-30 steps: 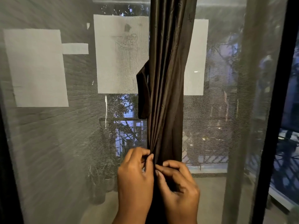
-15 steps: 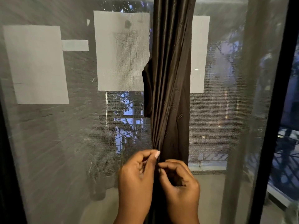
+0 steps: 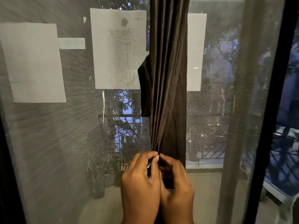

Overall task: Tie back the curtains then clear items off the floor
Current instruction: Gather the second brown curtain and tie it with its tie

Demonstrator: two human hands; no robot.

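We see no brand, label or readable writing anywhere; the only mark is a faint pencil sketch of a figure on the middle sheet of paper point(image 3: 118, 49). We count three large white sheets behind the mesh screen point(image 3: 64, 135): a blank one point(image 3: 32, 62) at 9 o'clock, the sketched one toward 11 o'clock, and a third point(image 3: 195, 52) partly hidden at 1 o'clock behind the curtain. A small white strip point(image 3: 72, 43) sits between the first two sheets.

There is one curtain point(image 3: 168, 78), dark brown and gathered into a narrow pleated column that runs from 12 o'clock down through the centre of the view to our hands at 6 o'clock. A loose fold of it hangs out on its left side near the middle.

Both our hands meet at the curtain's lower part. Our left hand point(image 3: 140, 183) has its fingers point(image 3: 152, 156) curled and pinching the gathered fabric; our right hand point(image 3: 176, 186) has its fingers point(image 3: 165, 157) closed on the same bunch, the two hands touching fingertip to fingertip. A dark frame point(image 3: 273, 126) stands at 3 o'clock.
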